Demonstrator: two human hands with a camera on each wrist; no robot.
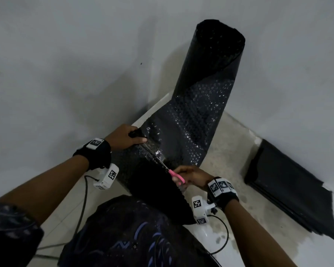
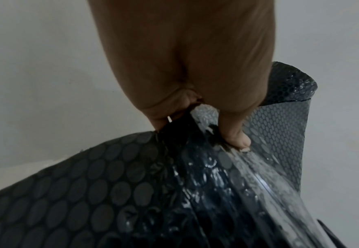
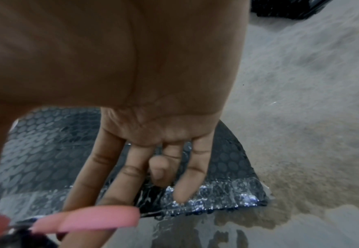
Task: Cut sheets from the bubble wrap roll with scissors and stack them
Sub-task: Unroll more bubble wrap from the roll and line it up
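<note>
A black bubble wrap roll (image 1: 218, 54) leans upright in the wall corner, its loose sheet (image 1: 193, 122) running down toward me. My left hand (image 1: 127, 138) pinches the sheet's left edge, thumb on top (image 2: 235, 137) of the gathered wrap (image 2: 131, 193). My right hand (image 1: 193, 176) holds pink-handled scissors (image 1: 174, 175), whose blades lie in the cut across the sheet. In the right wrist view the pink handle (image 3: 95, 218) sits at my fingers, over the wrap (image 3: 216, 193). A stack of cut black sheets (image 1: 289, 187) lies on the floor at the right.
Grey walls (image 1: 66, 64) meet in a corner behind the roll. The speckled floor (image 1: 231, 141) shows wet-looking patches near the stack. Cables (image 1: 81, 209) from the wrist cameras hang by my lap, which is covered with dark patterned cloth (image 1: 133, 237).
</note>
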